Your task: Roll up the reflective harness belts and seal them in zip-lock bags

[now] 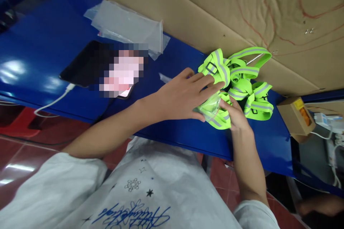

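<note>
Blue table (pixel 185 57), cardboard (pixel 188 3) behind it. Right hand (pixel 238 116) grips a green strap bundle (pixel 223 122) over the table's near side, partly covered by a clear bag (pixel 213 108); left hand (pixel 182 94) has fingers curled over the bag, pinch not discernible. Judgement: steady right grip, compact folds, gentle bag tension suit this handling.

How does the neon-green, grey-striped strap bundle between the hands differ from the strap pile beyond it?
The neon-green, grey-striped strap bundle sits between the left hand and right hand; the neon-green strap pile lies on the glossy blue tabletop. Clear thin plastic partly covers the bundle; the pile looks uncovered. The bundle looks smaller; the pile spreads wider, with black buckles showing. Both have grey stripes.
</note>
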A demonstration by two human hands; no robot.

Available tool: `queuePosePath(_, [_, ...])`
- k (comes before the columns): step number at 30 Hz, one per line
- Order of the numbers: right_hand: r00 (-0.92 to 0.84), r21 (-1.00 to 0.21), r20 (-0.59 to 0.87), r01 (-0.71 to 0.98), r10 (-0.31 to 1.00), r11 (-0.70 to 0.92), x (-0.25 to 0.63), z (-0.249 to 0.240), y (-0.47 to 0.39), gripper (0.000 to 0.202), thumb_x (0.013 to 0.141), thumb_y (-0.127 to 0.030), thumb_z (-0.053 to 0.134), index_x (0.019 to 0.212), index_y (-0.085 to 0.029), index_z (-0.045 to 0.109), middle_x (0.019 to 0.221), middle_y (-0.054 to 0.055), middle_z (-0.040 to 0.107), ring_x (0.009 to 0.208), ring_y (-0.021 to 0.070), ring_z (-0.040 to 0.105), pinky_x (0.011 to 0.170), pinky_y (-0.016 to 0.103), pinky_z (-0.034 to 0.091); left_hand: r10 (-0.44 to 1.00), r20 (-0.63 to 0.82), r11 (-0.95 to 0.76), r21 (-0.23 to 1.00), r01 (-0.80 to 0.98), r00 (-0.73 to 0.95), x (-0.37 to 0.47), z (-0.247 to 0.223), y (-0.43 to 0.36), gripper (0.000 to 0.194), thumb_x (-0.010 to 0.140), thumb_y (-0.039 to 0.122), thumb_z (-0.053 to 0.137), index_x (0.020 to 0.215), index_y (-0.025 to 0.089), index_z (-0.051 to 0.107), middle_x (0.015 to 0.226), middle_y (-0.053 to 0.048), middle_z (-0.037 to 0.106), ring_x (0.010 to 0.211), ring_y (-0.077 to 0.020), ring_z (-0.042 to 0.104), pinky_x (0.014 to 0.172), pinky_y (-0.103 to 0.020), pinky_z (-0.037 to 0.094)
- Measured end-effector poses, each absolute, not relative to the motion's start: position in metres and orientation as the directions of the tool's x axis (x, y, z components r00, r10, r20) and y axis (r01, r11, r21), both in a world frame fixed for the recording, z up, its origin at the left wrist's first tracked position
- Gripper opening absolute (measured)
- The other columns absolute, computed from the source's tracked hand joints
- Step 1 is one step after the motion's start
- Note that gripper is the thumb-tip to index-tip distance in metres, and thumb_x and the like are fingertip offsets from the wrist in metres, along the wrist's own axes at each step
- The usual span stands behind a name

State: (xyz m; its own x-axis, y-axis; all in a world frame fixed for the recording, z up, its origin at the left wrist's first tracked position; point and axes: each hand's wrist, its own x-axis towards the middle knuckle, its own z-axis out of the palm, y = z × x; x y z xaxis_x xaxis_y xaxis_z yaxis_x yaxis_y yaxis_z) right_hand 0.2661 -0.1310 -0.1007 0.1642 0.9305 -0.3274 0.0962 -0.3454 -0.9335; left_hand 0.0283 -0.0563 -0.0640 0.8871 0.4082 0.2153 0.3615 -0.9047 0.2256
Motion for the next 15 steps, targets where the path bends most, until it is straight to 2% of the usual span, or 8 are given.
queuePosePath(4, [0.164, -0.945, -0.321, 0.009, 0.933, -0.327, 0.26, -0.099, -0.13, 0.067, 0.067, -0.065, 0.092, 0.117, -0.03, 0.065, 0.099, 0.001, 0.077, 0.093, 0.0252, 0.076, 0.081, 0.038, 0.065, 0.364, 0.244, -0.932, 0.093, 0.351, 0.899, 0.03, -0.061, -0.06, 0.092, 0.092, 0.05, 0.082, 0.162, 0.011, 0.038, 0.149, -0.021, 0.06, 0.136, -0.0382, 0.062, 0.108, -0.046, 0.043])
queuePosePath(8, [0.157, -0.957, -0.29, -0.034, 0.944, -0.288, 0.252, -0.103, -0.13, 0.051, 0.072, -0.058, 0.093, 0.106, -0.028, 0.069, 0.09, -0.002, 0.075, 0.081, 0.0191, 0.073, 0.073, 0.031, 0.063, 0.385, 0.218, -0.922, 0.057, 0.382, 0.897, 0.035, -0.07, -0.061, 0.102, 0.089, 0.055, 0.085, 0.162, 0.002, 0.037, 0.14, -0.024, 0.066, 0.122, -0.0366, 0.069, 0.098, -0.041, 0.046])
queuePosePath(11, [0.2, -0.975, -0.135, 0.146, 0.97, -0.166, 0.25, -0.105, -0.132, 0.04, 0.078, -0.055, 0.09, 0.1, -0.027, 0.074, 0.092, -0.001, 0.076, 0.081, 0.0189, 0.072, 0.072, 0.031, 0.062, 0.42, 0.152, -0.906, 0.124, 0.404, 0.895, 0.038, -0.08, -0.057, 0.113, 0.085, 0.061, 0.086, 0.166, 0.004, 0.03, 0.132, -0.021, 0.071, 0.114, -0.035, 0.072, 0.093, -0.038, 0.047])
queuePosePath(15, [0.137, -0.924, 0.114, 0.38, 0.984, 0.054, 0.254, -0.101, -0.134, 0.03, 0.084, -0.048, 0.088, 0.105, -0.028, 0.081, 0.103, 0.0, 0.081, 0.094, 0.0216, 0.075, 0.08, 0.033, 0.063, 0.446, 0.075, -0.864, 0.296, 0.407, 0.892, 0.038, -0.082, -0.053, 0.127, 0.08, 0.062, 0.09, 0.171, 0.014, 0.016, 0.139, -0.019, 0.071, 0.124, -0.0362, 0.072, 0.101, -0.039, 0.047])
